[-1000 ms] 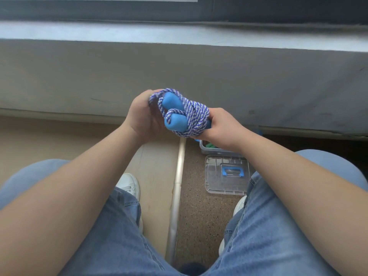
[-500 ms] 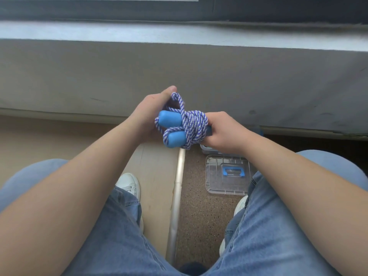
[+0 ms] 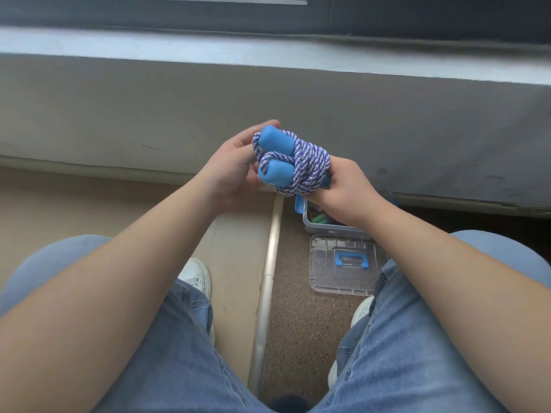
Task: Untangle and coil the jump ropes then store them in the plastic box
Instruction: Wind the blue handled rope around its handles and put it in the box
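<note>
Blue-and-white rope bundled in hand, box waiting below

Blue-and-white braided jump rope held at chest height over the lap, well above the floor. Wound many times around two blue handles, which lie side by side, rounded ends pointing toward left hand. Turns tight and close-laid across the middle of the handles; one loose strand looped between the two handle ends, likely the tail being tucked to lock the coil.

Right hand clamped on far end of the bundle, fingers wrapped around handles and wraps; judged as the anchor grip, keeping turns from slipping. Left hand partly open at the free ends, palm cupped against the handle tips, fingers spread behind them; not closed on anything that can be made out. Probably guiding the last strand.

Plastic box on the floor beneath right wrist, mostly hidden; green items visible inside, not identifiable. Clear lid with blue handle lying flat beside it, nearer the knees, so box open and ready to receive.

Judgement: coiling nearly finished, storing not yet done. Risk: tail working loose on release.
</note>
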`<state>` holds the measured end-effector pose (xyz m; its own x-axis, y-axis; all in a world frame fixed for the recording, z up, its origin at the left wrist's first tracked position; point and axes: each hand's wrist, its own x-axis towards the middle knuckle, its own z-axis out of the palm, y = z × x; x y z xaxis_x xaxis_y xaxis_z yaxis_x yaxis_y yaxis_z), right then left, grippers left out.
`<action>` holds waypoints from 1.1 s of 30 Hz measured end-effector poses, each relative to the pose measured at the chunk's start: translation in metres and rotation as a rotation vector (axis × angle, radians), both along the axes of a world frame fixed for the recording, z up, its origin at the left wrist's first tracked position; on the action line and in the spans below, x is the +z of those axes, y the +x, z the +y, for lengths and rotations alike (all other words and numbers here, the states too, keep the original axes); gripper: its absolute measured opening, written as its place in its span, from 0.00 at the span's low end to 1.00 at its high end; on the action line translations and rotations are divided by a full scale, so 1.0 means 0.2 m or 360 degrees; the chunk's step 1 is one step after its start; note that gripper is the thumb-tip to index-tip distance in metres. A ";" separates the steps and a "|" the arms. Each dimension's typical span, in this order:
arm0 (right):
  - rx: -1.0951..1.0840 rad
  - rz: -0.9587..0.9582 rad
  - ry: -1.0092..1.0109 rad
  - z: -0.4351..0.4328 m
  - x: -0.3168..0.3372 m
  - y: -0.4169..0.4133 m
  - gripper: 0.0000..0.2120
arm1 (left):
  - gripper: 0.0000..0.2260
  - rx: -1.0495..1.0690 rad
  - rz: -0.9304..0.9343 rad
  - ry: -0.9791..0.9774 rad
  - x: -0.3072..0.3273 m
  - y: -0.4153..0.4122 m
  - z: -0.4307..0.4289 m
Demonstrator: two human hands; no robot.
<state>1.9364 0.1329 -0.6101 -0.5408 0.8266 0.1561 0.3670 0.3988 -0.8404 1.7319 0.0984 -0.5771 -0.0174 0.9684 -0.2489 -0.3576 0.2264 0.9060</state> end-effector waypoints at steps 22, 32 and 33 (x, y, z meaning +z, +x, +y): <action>-0.0245 -0.0022 0.0120 0.03 0.00 0.04 0.12 | 0.09 -0.0265 0.0475 -0.0030 0.01 -0.01 0.00; -0.0340 -0.0193 0.0142 0.03 0.02 0.03 0.11 | 0.07 -0.0098 0.0527 0.0143 0.01 -0.04 -0.02; -0.0335 -0.0233 0.0165 0.03 0.02 0.03 0.10 | 0.08 -0.0127 0.0476 0.0133 0.01 -0.04 -0.02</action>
<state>1.9424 0.1399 -0.6053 -0.3821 0.9067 0.1787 0.5655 0.3823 -0.7308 1.7236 0.0948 -0.5747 -0.0011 0.9865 -0.1636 -0.0569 0.1632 0.9849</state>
